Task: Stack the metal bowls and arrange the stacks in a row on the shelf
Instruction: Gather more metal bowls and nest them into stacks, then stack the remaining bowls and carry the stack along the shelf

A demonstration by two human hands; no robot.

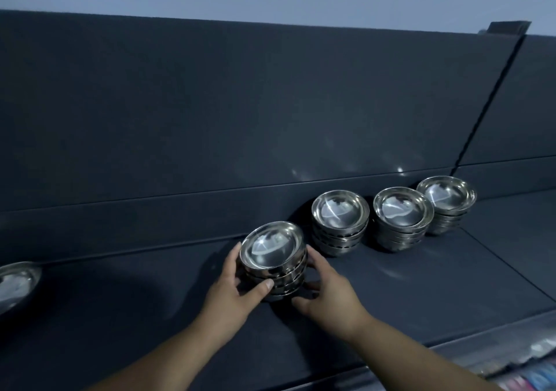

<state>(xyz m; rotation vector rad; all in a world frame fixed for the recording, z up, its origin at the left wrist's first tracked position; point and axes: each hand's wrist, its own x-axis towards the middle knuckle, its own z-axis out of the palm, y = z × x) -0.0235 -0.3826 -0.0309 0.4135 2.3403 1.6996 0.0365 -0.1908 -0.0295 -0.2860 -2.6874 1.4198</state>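
Held stack [272, 247] of metal bowls is gripped from both sides, at the front-left of the row on the shelf [421, 285]. Left hand [237, 285] is clamped on its left flank: fingers are curled round the far-left rim, and the thumb is pressed on the near side of the lower bowls. Right hand [328, 291] is set on the right flank: fingertips are laid against the upper bowls, and the thumb is stretched out low by the base. Thumb contact there cannot be confirmed.

The held stack is tilted, with its open top tipped away and to the left. Whether its base is on the shelf or lifted cannot be told; the underside is hidden by the hands and by shadow.

Three more stacks are lined up to the right along the back panel [240, 105]: second stack [340, 213], third stack [403, 210], fourth stack [446, 195]. All are upright, close together, and small gaps are seen between them. The held stack is placed nearer the camera than that line, just beside the second stack but not touching it.

One loose bowl [16, 282] is cut off at the left frame edge, well apart from both hands.
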